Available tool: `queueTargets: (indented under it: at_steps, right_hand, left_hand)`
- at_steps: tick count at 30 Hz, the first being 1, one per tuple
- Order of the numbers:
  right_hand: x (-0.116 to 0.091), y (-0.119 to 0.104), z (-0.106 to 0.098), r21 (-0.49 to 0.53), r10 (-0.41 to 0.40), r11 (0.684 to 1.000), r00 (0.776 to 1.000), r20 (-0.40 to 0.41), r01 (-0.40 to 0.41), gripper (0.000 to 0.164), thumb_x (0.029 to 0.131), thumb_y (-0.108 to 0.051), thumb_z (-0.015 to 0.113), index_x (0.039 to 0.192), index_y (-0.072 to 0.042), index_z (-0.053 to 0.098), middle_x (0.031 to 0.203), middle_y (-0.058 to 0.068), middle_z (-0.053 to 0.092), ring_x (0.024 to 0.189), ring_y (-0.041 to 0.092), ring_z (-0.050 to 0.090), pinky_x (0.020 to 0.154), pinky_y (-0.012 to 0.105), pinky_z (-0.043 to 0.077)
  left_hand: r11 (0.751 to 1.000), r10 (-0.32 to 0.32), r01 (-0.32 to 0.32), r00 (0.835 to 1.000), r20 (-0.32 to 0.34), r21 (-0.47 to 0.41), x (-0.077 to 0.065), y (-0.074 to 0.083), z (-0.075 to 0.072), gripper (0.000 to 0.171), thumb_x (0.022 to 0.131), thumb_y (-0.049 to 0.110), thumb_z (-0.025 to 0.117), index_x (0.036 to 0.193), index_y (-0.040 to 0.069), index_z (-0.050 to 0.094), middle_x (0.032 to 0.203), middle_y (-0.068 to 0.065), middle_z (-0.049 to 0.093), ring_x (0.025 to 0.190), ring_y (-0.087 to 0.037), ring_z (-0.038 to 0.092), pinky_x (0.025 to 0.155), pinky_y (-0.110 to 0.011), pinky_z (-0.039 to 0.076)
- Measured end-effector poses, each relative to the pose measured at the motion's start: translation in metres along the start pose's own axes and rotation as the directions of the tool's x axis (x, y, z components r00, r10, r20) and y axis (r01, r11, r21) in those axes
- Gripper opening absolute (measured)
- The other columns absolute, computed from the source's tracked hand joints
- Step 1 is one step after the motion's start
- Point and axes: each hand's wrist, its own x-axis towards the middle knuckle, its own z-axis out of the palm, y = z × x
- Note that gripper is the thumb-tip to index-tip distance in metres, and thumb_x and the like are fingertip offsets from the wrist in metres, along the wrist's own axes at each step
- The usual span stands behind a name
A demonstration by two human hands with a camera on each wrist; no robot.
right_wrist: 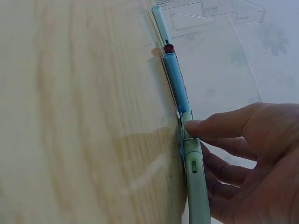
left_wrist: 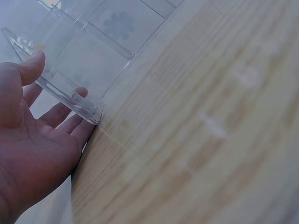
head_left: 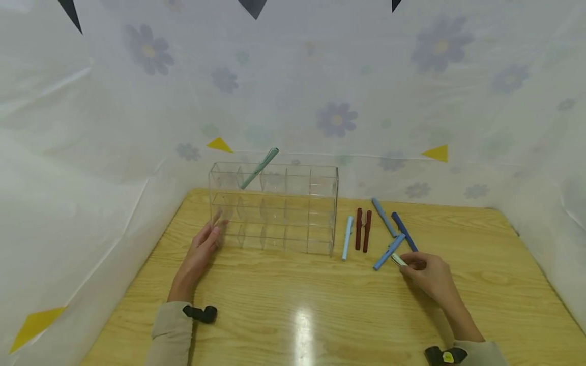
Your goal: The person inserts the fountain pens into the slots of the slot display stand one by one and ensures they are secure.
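A clear plastic compartment rack (head_left: 297, 245) stands upright on the table. My left hand (head_left: 200, 254) holds its left side, thumb at the front edge and fingers behind; fingertips show through the plastic in the left wrist view. A green pen (head_left: 259, 169) leans out of a top-row compartment. On the right, my right hand (head_left: 428, 274) pinches a pale green pen (right_wrist: 196, 182) between thumb and fingers, its clip visible. A mid-blue pen (head_left: 389, 252) lies against that pen's end. Close by are a grey-blue pen (head_left: 383, 217) and a dark blue pen (head_left: 405, 232).
Between the rack and the blue pens lie a light blue pen (head_left: 347, 239) and two dark red pens (head_left: 358, 230), roughly parallel. Behind the wooden table (head_left: 274, 300) hangs a flowered white sheet (head_left: 284, 76), which also runs along both sides.
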Motion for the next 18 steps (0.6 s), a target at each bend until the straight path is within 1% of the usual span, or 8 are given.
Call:
queueTargets:
  at_steps: [5, 7, 8, 11, 13, 15, 16, 18]
  right_hand:
    - [-0.002, -0.007, -0.005, 0.068, 0.001, 0.998, 1.000, -0.012, 0.000, 0.027, 0.094, -0.011, 0.077, 0.117, 0.002, 0.073, 0.110, 0.023, 0.072, 0.097, 0.040, 0.070, 0.065, 0.027, 0.053]
    - [-0.002, -0.010, -0.006, 0.100, -0.008, 0.995, 1.000, -0.026, 0.010, 0.027, 0.095, -0.008, 0.074, 0.120, 0.002, 0.072, 0.113, 0.024, 0.071, 0.098, 0.041, 0.070, 0.066, 0.027, 0.054]
    - [-0.002, -0.011, -0.007, 0.110, -0.015, 0.994, 0.999, -0.035, 0.019, 0.027, 0.095, -0.007, 0.073, 0.121, 0.002, 0.072, 0.114, 0.024, 0.071, 0.098, 0.038, 0.071, 0.066, 0.026, 0.054]
    - [0.001, -0.015, -0.009, 0.138, -0.051, 0.989, 0.996, -0.073, 0.061, 0.029, 0.096, -0.007, 0.073, 0.124, 0.000, 0.071, 0.115, 0.021, 0.070, 0.096, 0.019, 0.069, 0.069, 0.025, 0.054]
    - [0.003, -0.018, -0.009, 0.157, -0.081, 0.983, 0.992, -0.096, 0.096, 0.030, 0.096, -0.008, 0.073, 0.125, -0.001, 0.070, 0.116, 0.020, 0.070, 0.092, 0.009, 0.065, 0.069, 0.024, 0.053]
    - [0.005, -0.021, -0.009, 0.174, -0.110, 0.976, 0.988, -0.111, 0.129, 0.033, 0.096, -0.009, 0.074, 0.128, -0.001, 0.069, 0.114, 0.020, 0.070, 0.089, 0.004, 0.063, 0.069, 0.024, 0.052]
    - [0.006, -0.023, -0.009, 0.183, -0.125, 0.972, 0.985, -0.116, 0.145, 0.035, 0.096, -0.010, 0.074, 0.130, -0.001, 0.067, 0.114, 0.021, 0.071, 0.088, 0.004, 0.064, 0.069, 0.023, 0.052]
    - [0.009, -0.027, -0.010, 0.199, -0.148, 0.965, 0.981, -0.123, 0.171, 0.040, 0.096, -0.010, 0.074, 0.134, 0.000, 0.065, 0.113, 0.022, 0.071, 0.087, 0.004, 0.065, 0.068, 0.023, 0.052]
  left_hand:
    - [1.000, 0.001, -0.001, 1.000, 0.003, 0.003, 0.000, 0.001, 0.000, 0.053, 0.114, 0.030, 0.037, 0.165, 0.021, 0.025, 0.160, -0.022, 0.038, 0.147, -0.030, 0.028, 0.100, -0.020, 0.035]
    - [1.000, 0.003, -0.003, 1.000, 0.005, 0.006, 0.000, 0.001, 0.001, 0.053, 0.114, 0.031, 0.037, 0.165, 0.021, 0.025, 0.160, -0.022, 0.038, 0.147, -0.031, 0.027, 0.100, -0.021, 0.035]
    - [1.000, 0.001, -0.001, 1.000, 0.004, 0.006, 0.000, 0.002, 0.001, 0.053, 0.114, 0.031, 0.037, 0.165, 0.022, 0.025, 0.160, -0.021, 0.038, 0.147, -0.030, 0.027, 0.100, -0.022, 0.034]
    - [1.000, 0.000, 0.000, 1.000, 0.001, 0.017, 0.001, 0.002, 0.001, 0.053, 0.114, 0.032, 0.037, 0.165, 0.023, 0.026, 0.160, -0.020, 0.038, 0.146, -0.029, 0.028, 0.100, -0.022, 0.034]
    - [1.000, -0.003, 0.003, 1.000, -0.008, 0.017, 0.001, 0.002, 0.001, 0.053, 0.113, 0.033, 0.038, 0.165, 0.024, 0.027, 0.160, -0.019, 0.039, 0.140, -0.028, 0.033, 0.095, -0.022, 0.035]
    - [1.000, -0.003, 0.004, 1.000, -0.015, 0.019, 0.001, 0.002, 0.001, 0.053, 0.113, 0.033, 0.039, 0.164, 0.023, 0.028, 0.159, -0.020, 0.040, 0.129, -0.027, 0.038, 0.087, -0.022, 0.035]
    - [1.000, -0.009, 0.009, 1.000, -0.020, 0.018, 0.000, 0.002, 0.001, 0.053, 0.113, 0.033, 0.039, 0.164, 0.023, 0.028, 0.159, -0.019, 0.041, 0.126, -0.024, 0.039, 0.087, -0.022, 0.035]
    - [1.000, -0.012, 0.012, 1.000, -0.027, 0.020, -0.001, 0.001, 0.001, 0.053, 0.113, 0.033, 0.040, 0.164, 0.023, 0.028, 0.158, -0.019, 0.042, 0.109, -0.021, 0.041, 0.079, -0.023, 0.034]
